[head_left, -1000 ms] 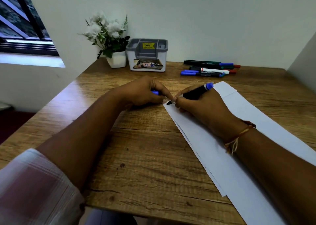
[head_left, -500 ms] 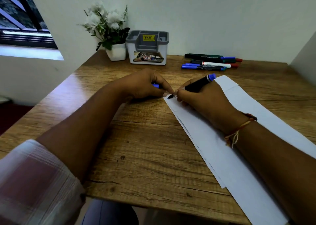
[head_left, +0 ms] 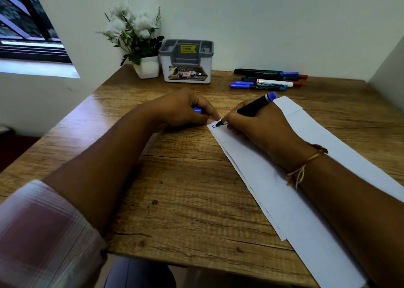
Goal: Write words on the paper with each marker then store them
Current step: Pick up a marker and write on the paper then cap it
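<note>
Right hand (head_left: 260, 130) grips a black marker (head_left: 251, 109), tip down on the paper's (head_left: 306, 191) top left corner beside a small blue mark (head_left: 213, 126). Left hand (head_left: 183, 110) curls round the blue cap (head_left: 197, 110), fingertips at the paper's corner. Paper lies slantwise on the wooden table (head_left: 185, 189). Spare markers (head_left: 267, 80) lie at the far edge, near the grey holder (head_left: 186, 61) and potted plant (head_left: 137, 42).

Wooden table (head_left: 185, 195) – white wall (head_left: 262, 14), window (head_left: 24, 27) left.
</note>
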A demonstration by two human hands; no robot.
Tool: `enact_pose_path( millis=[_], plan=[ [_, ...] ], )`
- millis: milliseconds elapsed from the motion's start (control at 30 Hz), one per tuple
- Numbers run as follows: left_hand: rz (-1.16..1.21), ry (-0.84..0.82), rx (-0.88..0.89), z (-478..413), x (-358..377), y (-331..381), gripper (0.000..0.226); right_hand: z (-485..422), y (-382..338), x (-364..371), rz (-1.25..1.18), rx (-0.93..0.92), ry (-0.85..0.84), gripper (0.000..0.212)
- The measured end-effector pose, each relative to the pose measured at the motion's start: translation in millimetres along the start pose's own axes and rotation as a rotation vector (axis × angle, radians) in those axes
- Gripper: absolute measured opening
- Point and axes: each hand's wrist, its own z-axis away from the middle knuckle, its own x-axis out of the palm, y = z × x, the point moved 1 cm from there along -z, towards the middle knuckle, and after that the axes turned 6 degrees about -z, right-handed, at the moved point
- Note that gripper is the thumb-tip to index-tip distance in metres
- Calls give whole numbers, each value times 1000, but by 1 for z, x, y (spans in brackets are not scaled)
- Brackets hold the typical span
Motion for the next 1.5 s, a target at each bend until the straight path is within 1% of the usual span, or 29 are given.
enact_pose_path(
  millis=[200, 467, 600, 734, 901, 1034, 1167, 1501],
  plan=[
    [-18, -10, -14, 0, -1, 1, 21, 1, -2, 0, 5, -3, 1, 15],
    [24, -8, 0, -2, 0, -3, 21, 0, -2, 0, 13, -3, -8, 13],
    [6, -1, 3, -2, 0, -3, 21, -1, 1, 0, 5, 2, 29, 17],
    [-8, -4, 2, -2, -1, -2, 21, -1, 1, 0, 10, -1, 29, 11],
    [-4, -6, 11, -2, 0, -3, 21, -3, 2, 0, 0, 5, 35, 14],
    [-27, 2, 30, -3, 1, -4, 21, -3, 5, 0, 2, 11, 75, 20],
    [-41, -1, 26, -4, 0, -4, 24, -4, 5, 0, 12, 15, 62, 15],
    [-46, -12, 14, -5, 0, -5, 25, -4, 4, -2, 26, 31, 89, 17]
  ],
)
